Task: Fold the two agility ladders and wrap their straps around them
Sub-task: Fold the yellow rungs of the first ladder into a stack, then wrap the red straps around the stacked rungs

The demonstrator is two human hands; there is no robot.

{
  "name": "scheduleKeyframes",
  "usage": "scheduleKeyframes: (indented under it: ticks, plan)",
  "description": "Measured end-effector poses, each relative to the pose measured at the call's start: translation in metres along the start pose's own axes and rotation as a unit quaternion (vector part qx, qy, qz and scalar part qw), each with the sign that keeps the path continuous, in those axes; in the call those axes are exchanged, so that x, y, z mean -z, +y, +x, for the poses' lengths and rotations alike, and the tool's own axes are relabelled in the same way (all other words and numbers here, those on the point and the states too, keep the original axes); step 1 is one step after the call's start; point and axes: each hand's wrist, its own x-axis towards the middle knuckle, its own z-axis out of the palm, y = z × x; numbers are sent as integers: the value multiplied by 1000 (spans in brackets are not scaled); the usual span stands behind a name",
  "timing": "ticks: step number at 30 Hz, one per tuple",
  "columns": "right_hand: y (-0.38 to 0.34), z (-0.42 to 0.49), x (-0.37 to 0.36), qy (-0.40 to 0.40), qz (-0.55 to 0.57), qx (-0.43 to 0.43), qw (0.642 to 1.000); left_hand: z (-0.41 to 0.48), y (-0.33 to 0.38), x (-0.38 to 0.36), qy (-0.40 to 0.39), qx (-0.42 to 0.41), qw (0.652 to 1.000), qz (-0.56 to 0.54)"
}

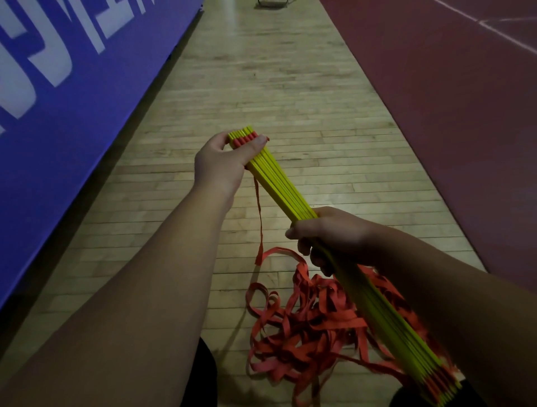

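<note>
A bundle of yellow ladder rungs [283, 184] with red ends is stacked flat and runs diagonally from upper left to lower right. My left hand [222, 162] grips its far end, thumb across the red tips. Closer to me, my right hand [328, 235] is closed around the bundle's middle. The red straps [313, 322] hang from the rungs and lie in a loose tangle on the floor below. One strap end [259, 226] dangles from under my left hand. Only one ladder is visible.
A wooden floor strip [276, 87] runs ahead. A blue padded wall with white lettering [58, 72] borders it on the left, a dark red court surface [450, 101] on the right. A dark object [271, 3] sits far ahead on the floor.
</note>
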Motion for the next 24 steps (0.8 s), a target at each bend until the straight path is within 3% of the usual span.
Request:
scheduleKeyframes:
  ticks: [8, 14, 17, 24]
  plan:
    - [1, 1, -2, 9, 2, 16, 1000, -5, 3, -2, 9, -13, 1000, 8]
    - [0, 5, 4, 38, 50, 27, 998, -4, 9, 1, -56, -2, 997, 49]
    - [2, 5, 9, 32, 56, 22, 998, -4, 13, 4, -24, 14, 996, 79]
    - [4, 4, 14, -9, 85, 7, 996, 7, 6, 9, -59, -26, 998, 19]
